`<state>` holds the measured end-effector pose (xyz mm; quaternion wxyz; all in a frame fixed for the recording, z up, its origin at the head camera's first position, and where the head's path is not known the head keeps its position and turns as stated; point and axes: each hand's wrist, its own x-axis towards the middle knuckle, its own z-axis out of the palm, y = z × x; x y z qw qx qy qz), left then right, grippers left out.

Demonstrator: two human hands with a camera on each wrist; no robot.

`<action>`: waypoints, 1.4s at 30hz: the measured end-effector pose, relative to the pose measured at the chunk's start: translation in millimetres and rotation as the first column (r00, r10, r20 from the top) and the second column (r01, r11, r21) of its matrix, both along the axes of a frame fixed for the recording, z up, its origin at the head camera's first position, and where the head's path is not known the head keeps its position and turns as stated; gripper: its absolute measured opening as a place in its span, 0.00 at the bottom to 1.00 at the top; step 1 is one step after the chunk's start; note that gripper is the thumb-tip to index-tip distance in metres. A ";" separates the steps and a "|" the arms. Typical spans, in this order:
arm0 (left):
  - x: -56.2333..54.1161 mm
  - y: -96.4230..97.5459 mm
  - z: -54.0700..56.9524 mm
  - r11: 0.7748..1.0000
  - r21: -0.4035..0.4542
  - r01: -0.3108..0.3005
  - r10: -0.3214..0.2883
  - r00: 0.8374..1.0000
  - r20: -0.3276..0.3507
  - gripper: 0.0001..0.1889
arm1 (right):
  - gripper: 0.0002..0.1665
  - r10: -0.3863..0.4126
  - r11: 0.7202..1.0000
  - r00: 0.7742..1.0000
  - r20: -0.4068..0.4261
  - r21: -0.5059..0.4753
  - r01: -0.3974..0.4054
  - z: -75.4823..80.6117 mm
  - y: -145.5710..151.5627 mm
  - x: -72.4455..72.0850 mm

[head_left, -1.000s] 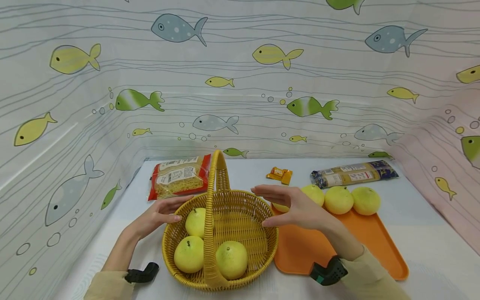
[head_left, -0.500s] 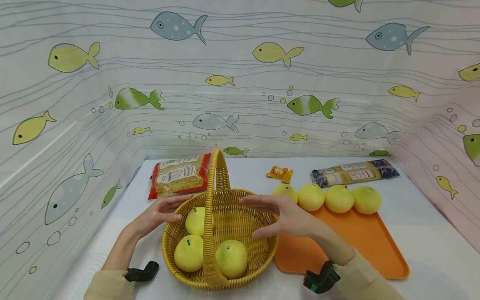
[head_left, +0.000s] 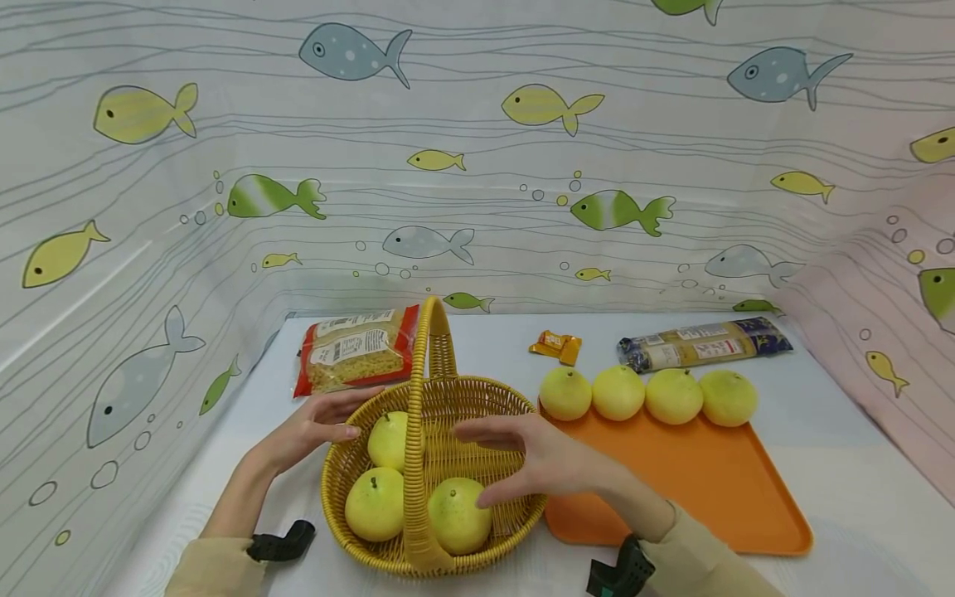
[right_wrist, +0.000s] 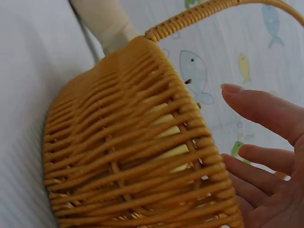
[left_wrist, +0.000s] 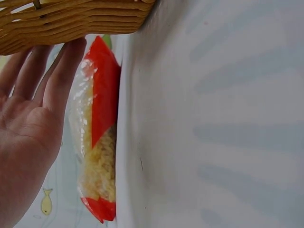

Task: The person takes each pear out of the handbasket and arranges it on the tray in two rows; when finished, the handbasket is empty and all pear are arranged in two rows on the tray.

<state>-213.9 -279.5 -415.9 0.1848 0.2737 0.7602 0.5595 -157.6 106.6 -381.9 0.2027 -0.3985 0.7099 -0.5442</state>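
Observation:
A yellow wicker basket (head_left: 349,543) with a tall arched handle stands in front of me, with several round yellow-green pears (head_left: 375,504) inside. My left hand (head_left: 317,423) rests at its left rim, thumb over the edge; in the left wrist view the straight fingers (left_wrist: 61,76) reach up against the basket's woven side. Over the basket's right half is my right hand (head_left: 533,456), its fingers spread and holding nothing. Its thumb overlaps the edge of the front right pear (head_left: 460,516) in the head view. The right wrist view has the right hand (right_wrist: 270,171) beyond the rim.
An orange tray (head_left: 716,481) lies to the right, with a row of several pears (head_left: 618,393) along its back edge. Behind are a red-ended pasta bag (head_left: 356,352), a small orange packet (head_left: 555,346) and a long noodle pack (head_left: 705,343).
My right hand has moved left and toward me, from the basket's right rim to above the front right pear. The left hand stays at the rim.

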 end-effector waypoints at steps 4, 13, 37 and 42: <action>-0.3 0.6 -0.5 1.000 -0.015 -0.018 0.018 1.000 0.004 0.30 | 0.42 0.021 1.000 1.000 0.016 0.019 -0.021 -1.8 -5.2 3.3; -1.0 0.6 -1.2 0.999 -0.027 -0.017 0.017 1.000 -0.002 0.31 | 0.43 0.030 0.998 1.000 -0.004 0.061 -0.030 -5.4 -11.0 7.9; -0.4 1.7 0.4 0.999 -0.026 -0.018 0.018 1.000 -0.006 0.30 | 0.42 0.065 0.979 0.982 -0.180 0.204 -0.028 -12.5 -13.7 5.2; 0.4 1.3 0.7 1.000 -0.024 -0.016 0.016 1.000 -0.015 0.30 | 0.41 0.084 0.969 0.958 -0.274 0.246 -0.014 -12.8 -15.3 5.9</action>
